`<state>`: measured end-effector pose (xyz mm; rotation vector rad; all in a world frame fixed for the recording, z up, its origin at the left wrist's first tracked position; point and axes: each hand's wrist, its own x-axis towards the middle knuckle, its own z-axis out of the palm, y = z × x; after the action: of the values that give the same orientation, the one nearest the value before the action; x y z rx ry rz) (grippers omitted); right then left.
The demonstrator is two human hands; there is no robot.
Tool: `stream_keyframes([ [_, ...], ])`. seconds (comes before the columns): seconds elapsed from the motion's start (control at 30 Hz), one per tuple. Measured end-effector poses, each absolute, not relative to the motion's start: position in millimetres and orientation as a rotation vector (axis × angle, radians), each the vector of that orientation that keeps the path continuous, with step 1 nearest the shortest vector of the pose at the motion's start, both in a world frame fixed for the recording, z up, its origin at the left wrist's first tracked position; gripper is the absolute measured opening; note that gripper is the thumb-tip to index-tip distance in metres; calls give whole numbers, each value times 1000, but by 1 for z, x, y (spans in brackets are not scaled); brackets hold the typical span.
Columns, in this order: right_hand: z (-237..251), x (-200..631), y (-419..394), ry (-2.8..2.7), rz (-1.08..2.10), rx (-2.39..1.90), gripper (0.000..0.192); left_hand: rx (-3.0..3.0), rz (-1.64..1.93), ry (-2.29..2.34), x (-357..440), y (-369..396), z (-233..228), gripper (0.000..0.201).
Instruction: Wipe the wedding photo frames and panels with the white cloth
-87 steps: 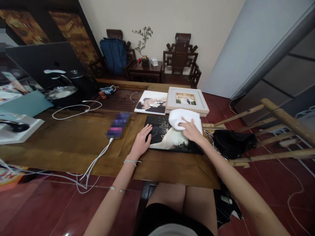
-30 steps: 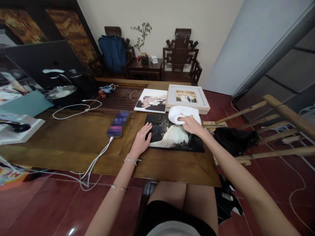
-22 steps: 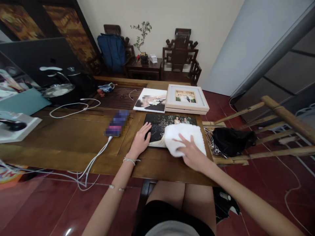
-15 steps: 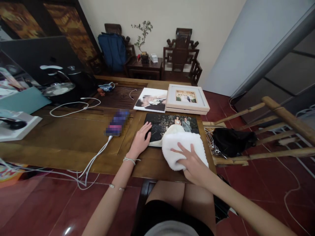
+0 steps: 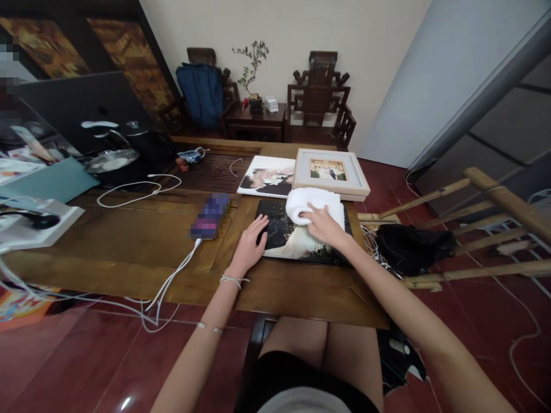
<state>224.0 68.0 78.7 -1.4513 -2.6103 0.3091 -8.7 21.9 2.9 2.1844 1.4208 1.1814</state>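
The dark photo lay flat on the bench, near its front edge and just in front of the framed picture and the unframed print. The right hand pressed a white cloth onto the photo's far edge, fingers curled loosely over the cloth and holding it. The left hand lay palm down on the photo's left edge, fingers spread narrow and flat, gripping nothing. To wipe well, pressure should stay light and even, strokes should run straight across the surface, and the left hand should keep the photo from sliding. The right arm reached forward, nearly straight, wrist slightly bent. The left arm ran forward with the elbow bent. A phone and cable lay well left of the photo.
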Motion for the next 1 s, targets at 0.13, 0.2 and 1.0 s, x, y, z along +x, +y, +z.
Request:
stream_keyframes([
  [0.13, 71, 230, 4, -2663, 379, -1390, 60, 2183, 1182, 1414, -8, 22, 3, 37],
  [0.2, 69, 233, -30, -2691, 417, -1315, 60, 2183, 1186, 1412, -7, 22, 3, 37],
  [1.0, 65, 198, 47, -2651, 257, -1338, 58, 2181, 1185, 1405, -7, 22, 4, 37],
])
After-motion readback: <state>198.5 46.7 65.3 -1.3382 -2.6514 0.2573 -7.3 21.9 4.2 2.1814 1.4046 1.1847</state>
